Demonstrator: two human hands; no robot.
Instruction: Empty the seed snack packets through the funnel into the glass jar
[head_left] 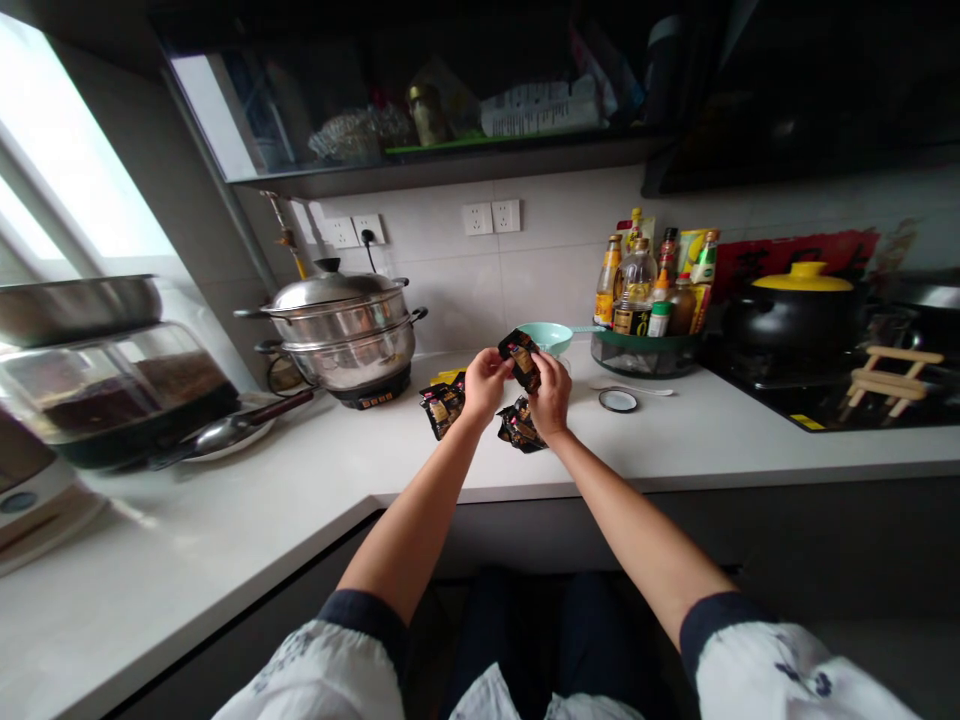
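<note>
Both my hands are raised over the white counter (315, 480) and pinch one small black sachet (521, 358) with a gold label. My left hand (484, 385) grips its left edge, my right hand (551, 393) its right edge. More black sachets lie on the counter: a few to the left (442, 405) and a small pile (517, 428) just below my right hand. A teal bowl (547, 335) stands right behind the held sachet.
A steel steamer pot (337, 325) sits on a hob at the left. A round tray of sauce bottles (645, 300) stands right of the bowl, with a small white lid (619, 401) and spoon before it. A black pot with a yellow lid (799, 305) sits on the stove.
</note>
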